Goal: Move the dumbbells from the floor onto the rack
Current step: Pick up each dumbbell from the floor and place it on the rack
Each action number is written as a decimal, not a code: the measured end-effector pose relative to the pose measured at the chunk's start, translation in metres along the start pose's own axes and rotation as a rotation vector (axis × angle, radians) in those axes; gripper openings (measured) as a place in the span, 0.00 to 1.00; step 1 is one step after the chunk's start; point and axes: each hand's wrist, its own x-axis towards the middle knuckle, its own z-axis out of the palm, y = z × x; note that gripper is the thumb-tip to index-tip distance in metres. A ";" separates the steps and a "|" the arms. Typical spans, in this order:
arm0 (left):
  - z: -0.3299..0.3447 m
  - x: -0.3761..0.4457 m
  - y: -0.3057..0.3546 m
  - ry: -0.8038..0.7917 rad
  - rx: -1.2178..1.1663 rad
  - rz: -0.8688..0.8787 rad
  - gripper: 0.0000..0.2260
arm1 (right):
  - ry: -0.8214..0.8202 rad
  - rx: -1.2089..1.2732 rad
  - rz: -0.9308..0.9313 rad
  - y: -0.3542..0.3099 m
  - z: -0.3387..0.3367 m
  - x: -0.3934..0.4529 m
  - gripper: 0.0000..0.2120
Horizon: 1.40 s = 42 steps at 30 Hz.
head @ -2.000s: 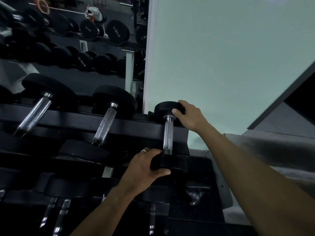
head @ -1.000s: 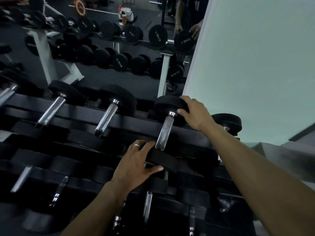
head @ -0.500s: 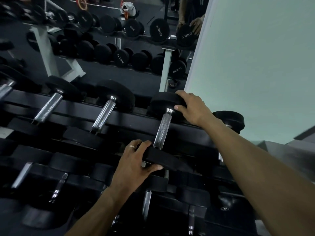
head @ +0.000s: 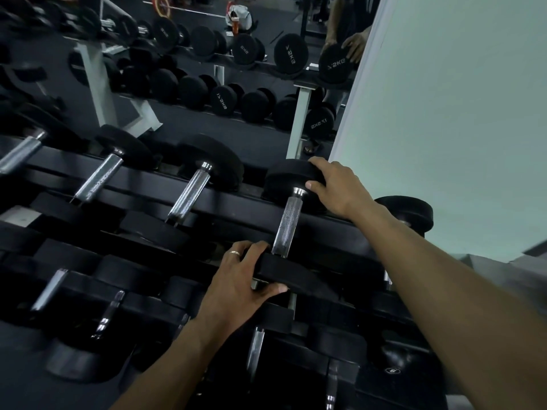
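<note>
A black dumbbell with a knurled chrome handle point(head: 287, 222) lies across the top tier of the black rack point(head: 225, 202), near its right end. My right hand point(head: 337, 187) grips the far round head. My left hand point(head: 241, 287), a ring on one finger, wraps the near head from the left and below. Both hands hold the same dumbbell. Further dumbbells point(head: 192, 189) lie side by side to its left on the same tier.
One more dumbbell head point(head: 408, 210) sits to the right, behind my right forearm. Lower tiers hold several dumbbells point(head: 256, 349). A mirror point(head: 207, 69) behind the rack reflects rows of dumbbells and a person's hands. A pale green wall point(head: 458, 113) rises on the right.
The view has swung left and the dumbbell has slid left along the top tier, away from its right end. Both hands keep their grip on its two heads.
</note>
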 end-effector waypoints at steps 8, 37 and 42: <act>-0.021 -0.022 0.008 -0.039 0.024 -0.054 0.45 | 0.078 -0.095 -0.024 -0.024 0.007 -0.019 0.32; -0.113 0.008 -0.115 0.179 -0.084 -0.352 0.52 | 0.019 0.039 -0.113 -0.140 0.075 0.078 0.26; -0.107 0.007 -0.110 0.216 -0.094 -0.361 0.52 | -0.031 0.036 -0.163 -0.132 0.068 0.085 0.25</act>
